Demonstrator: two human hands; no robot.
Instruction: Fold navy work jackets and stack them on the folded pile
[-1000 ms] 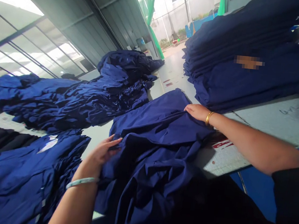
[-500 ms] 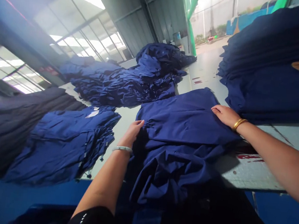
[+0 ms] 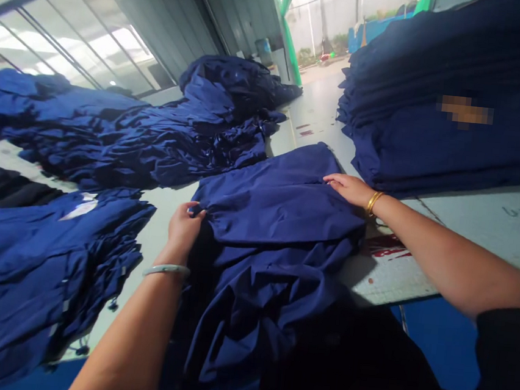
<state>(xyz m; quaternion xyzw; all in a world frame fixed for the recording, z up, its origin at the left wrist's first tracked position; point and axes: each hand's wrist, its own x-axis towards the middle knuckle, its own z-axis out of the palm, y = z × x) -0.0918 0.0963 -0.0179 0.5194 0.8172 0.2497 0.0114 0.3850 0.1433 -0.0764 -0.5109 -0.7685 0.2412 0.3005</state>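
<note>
A crumpled navy garment lies on the pale work table, with its loose folds running toward me. My left hand, wearing a pale green bangle, pinches the garment's near left edge between its fingers. My right hand, with a gold bangle at the wrist, rests flat on the cloth's upper right part and does not grip it. The lower part of the garment is hidden by dark shadow and my dark clothing.
Tall folded navy stacks stand on the table at right, with a blurred label. Loose navy heaps lie at left. Glazed panels are at upper left; a green net hangs at the far end.
My left hand has moved in from the raised position and now holds the garment's edge. The view has swung slightly, and the garment's top fold looks smoother.
</note>
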